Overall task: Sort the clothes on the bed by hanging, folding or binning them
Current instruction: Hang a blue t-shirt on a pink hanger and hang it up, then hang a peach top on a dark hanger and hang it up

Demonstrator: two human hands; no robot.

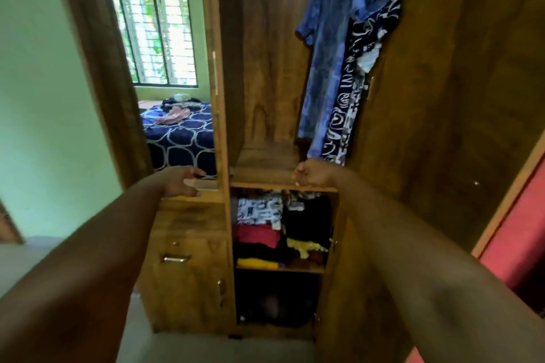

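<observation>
Both my arms reach forward into an open wooden wardrobe (265, 68). My right hand (309, 175) hovers at the front edge of a shelf (265, 186), its fingers loosely curled and holding nothing. My left hand (181, 181) is at the ledge of the dresser section, its fingers curled next to a small pale object (206, 185); the blur hides whether it grips it. A blue garment (330, 47) and a dark blue-and-white patterned one (351, 103) hang top right. Folded clothes (280, 230) are stacked on the shelf below. The bed (182, 132), with loose clothes (174, 115) on it, shows in the mirror panel.
The wardrobe door (442, 97) stands open on the right, with a red surface (516, 230) beyond it. Drawers with a metal handle (174, 259) sit under my left hand. A barred window (156, 35) shows in the reflection. Pale floor (206, 348) lies below.
</observation>
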